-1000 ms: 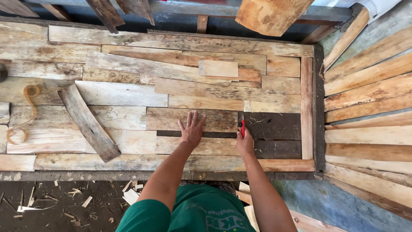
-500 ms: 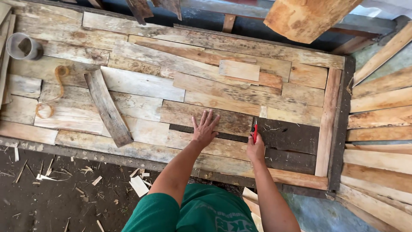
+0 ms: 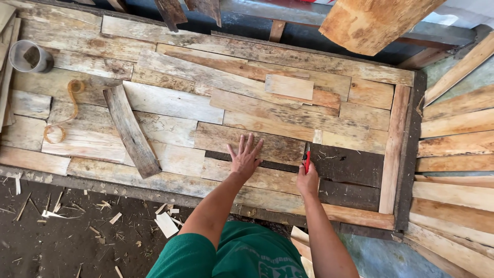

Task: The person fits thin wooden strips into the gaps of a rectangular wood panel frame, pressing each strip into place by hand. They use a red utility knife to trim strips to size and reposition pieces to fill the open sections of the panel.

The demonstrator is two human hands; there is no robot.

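Rough offcut boards, pale and weathered, are fitted edge to edge across the surface [image 3: 154, 103] like a patchwork, with wood chips scattered over the dark floor [image 3: 62, 231] below its near edge. Since the earlier views, the camera has swung so that more of the left end shows: a grey cup-like container [image 3: 31, 55] at the far left, a curl of orange cord [image 3: 64, 110] and a curved grey plank [image 3: 131, 131] lying loose across the boards. Both hands have hardly shifted on the wood, which suggests the work is at a marking or scoring stage, not a repositioning one.

The left hand [image 3: 245, 157] lies flat, fingers spread, pressing on a brown board [image 3: 247, 141] just above a dark narrow gap. The right hand [image 3: 307, 180] is closed around a slim red tool [image 3: 307, 160], perhaps a pencil or a small knife; the view is too small to tell which. Its tip stands at the brown board's right end, where that board meets a dark plank [image 3: 350, 162]. The board thus lies directly under the flat left palm and just left of the right hand's grip, the two hands near each other but apart.
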